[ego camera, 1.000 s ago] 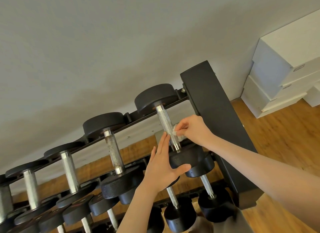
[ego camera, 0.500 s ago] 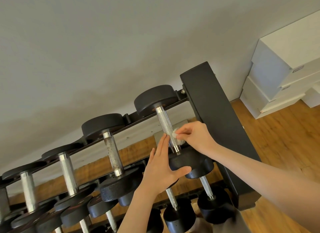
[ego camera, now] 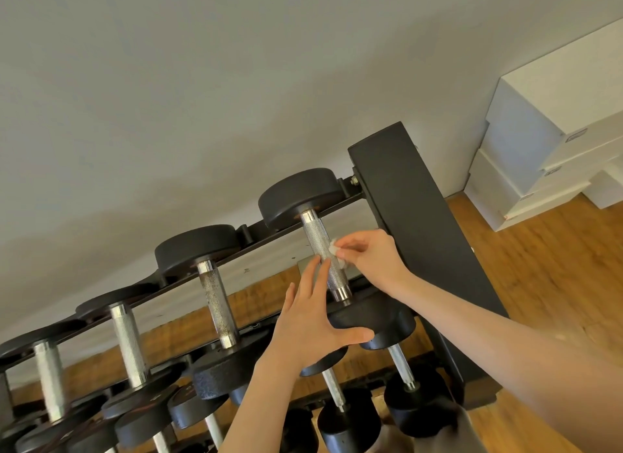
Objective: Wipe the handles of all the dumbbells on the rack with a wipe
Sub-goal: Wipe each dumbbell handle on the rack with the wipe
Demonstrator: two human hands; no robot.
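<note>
I see the right hand [ego camera: 369, 260] at about 1 o'clock from centre, pinching a small white wipe [ego camera: 338, 254] against the knurled handle [ego camera: 325, 260] of the rightmost top-row dumbbell [ego camera: 372, 317]. Left hand [ego camera: 312, 324], at 5 o'clock, fingers straight beside the handle, thumb on the near weight. Rack [ego camera: 418, 223] upright runs toward 3 o'clock. More dumbbells toward 8 o'clock. White boxes [ego camera: 546, 142] at 2 o'clock on wood floor [ego camera: 556, 267].

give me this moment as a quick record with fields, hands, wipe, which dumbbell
right hand: pinches the wipe against a handle
left hand: fingers straight beside the same handle, thumb on the near weight
dumbbell: rightmost on the top row of the rack
other handles: three more in view to the left
room: white boxes on a wooden floor
</note>
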